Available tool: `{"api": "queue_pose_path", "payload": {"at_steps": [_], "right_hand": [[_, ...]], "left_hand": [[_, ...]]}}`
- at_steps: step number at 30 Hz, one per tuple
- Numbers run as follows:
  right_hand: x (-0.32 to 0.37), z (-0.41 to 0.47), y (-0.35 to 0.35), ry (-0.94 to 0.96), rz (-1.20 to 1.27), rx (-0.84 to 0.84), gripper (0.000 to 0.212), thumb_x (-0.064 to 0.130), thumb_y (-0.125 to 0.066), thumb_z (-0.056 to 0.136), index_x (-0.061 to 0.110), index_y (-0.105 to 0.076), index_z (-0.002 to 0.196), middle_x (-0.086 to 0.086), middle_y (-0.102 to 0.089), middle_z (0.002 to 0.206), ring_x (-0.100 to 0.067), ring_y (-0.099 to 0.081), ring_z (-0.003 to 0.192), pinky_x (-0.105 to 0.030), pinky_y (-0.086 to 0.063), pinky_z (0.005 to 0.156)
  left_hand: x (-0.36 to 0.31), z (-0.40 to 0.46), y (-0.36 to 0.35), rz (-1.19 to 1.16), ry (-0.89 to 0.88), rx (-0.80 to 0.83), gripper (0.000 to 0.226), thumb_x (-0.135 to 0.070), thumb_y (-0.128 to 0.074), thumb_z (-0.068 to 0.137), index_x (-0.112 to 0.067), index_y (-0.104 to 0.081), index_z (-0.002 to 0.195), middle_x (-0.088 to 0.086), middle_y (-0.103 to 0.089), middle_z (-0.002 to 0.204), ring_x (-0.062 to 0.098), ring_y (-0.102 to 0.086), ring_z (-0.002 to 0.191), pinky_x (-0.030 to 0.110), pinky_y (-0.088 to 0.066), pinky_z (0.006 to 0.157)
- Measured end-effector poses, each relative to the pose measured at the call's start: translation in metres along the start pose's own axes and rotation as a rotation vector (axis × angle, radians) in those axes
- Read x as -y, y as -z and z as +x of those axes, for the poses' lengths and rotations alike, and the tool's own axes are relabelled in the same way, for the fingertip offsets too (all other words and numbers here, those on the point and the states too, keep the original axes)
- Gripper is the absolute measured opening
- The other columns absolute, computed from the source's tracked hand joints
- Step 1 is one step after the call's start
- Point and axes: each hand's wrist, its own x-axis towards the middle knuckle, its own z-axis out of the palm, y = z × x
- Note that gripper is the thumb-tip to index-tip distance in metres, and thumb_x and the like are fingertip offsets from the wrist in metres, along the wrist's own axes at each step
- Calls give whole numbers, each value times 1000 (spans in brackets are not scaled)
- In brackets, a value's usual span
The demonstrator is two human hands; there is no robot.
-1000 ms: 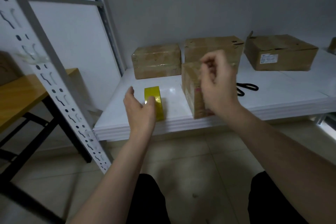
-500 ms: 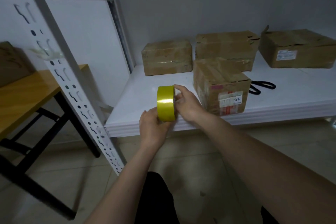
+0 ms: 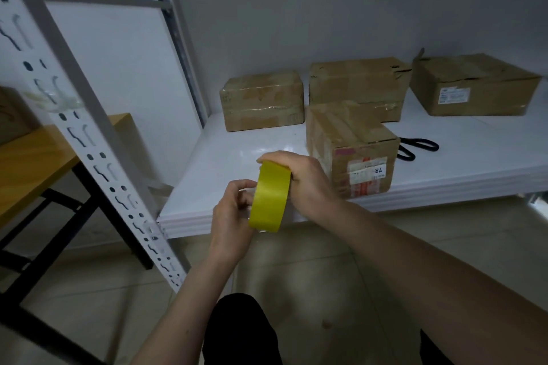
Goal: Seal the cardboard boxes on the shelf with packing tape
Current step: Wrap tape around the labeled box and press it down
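Note:
A yellow roll of packing tape is held upright between both hands, just in front of the white shelf. My right hand grips its top and right side. My left hand holds its left side, fingertips at the roll's edge. Right behind my right hand a small cardboard box with a white and red label stands near the shelf's front edge. Three more cardboard boxes line the back: a left box, a middle box with a torn corner, and a right box.
Black scissors lie on the shelf behind the small box. A white perforated shelf upright slants down at the left. A wooden table with black legs stands further left. Tiled floor lies below.
My left hand lifted the tape roll off the shelf, my right hand came down from the small box and took hold of it, and the roll moved toward me and tilted.

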Motion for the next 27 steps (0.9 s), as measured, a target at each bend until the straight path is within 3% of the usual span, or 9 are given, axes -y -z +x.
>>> {"api": "queue_pose_path", "payload": {"at_steps": [2,4,8,11,14,17,20,24,27], "right_hand": [[5,-2,3,93,-38,-15,30,8,-54,87,8,-66,114,-2,-65,105,-14,-60,99,-35,-49,89],[13,1,12,181,-33,-58,33,7,-56,86,6,-64,118,-7,-65,112,-14,-60,105,-30,-49,93],[36,26,42,194,-26,-88,52,-8,-53,77,12,-62,124,-9,-64,122,-19,-58,115,-31,-48,96],[44,34,61,144,14,-113,49,-13,-51,71,18,-62,106,-3,-66,105,-14,-61,101,-36,-53,82],[45,29,72,104,24,-126,46,-20,-52,73,22,-52,91,5,-57,84,-2,-54,79,-22,-44,64],[50,16,83,43,8,-133,41,-20,-50,75,18,-49,90,7,-52,79,2,-48,71,-17,-38,58],[57,-5,98,40,33,-179,40,-20,-47,75,14,-50,94,4,-53,83,4,-49,74,-10,-38,57],[53,-43,108,-11,23,-251,36,-20,-48,76,13,-53,90,-5,-55,77,0,-49,68,-16,-39,54],[47,-71,109,-86,40,-289,32,-8,-58,81,23,-52,81,5,-53,65,1,-51,58,-10,-37,50]], "left_hand": [[-2,4,3,-28,-26,31,39,11,-65,69,-21,-60,91,0,-63,72,-2,-57,63,11,-43,57],[-15,10,8,-97,-29,65,40,28,-63,70,-6,-64,90,5,-63,70,-1,-56,61,10,-44,58],[-46,30,25,-200,-38,223,26,21,-69,75,-4,-66,80,-9,-66,60,-5,-56,57,6,-42,57],[-60,44,35,-397,101,404,31,20,-73,70,-2,-69,90,1,-73,75,7,-66,68,16,-53,64],[-66,56,35,-519,246,561,23,5,-75,64,-7,-70,82,10,-59,73,10,-60,61,19,-52,59],[-74,61,30,-516,343,660,29,6,-74,63,-2,-60,88,10,-44,77,9,-51,58,17,-49,54],[-85,62,23,-416,352,771,29,15,-74,64,3,-62,88,7,-54,70,6,-54,56,15,-49,55],[-94,63,10,-361,368,816,49,-1,-68,65,18,-60,109,16,-65,95,11,-65,70,19,-58,72],[-95,59,0,-421,465,886,52,3,-65,70,22,-53,117,26,-64,105,21,-71,82,32,-58,87]]}}
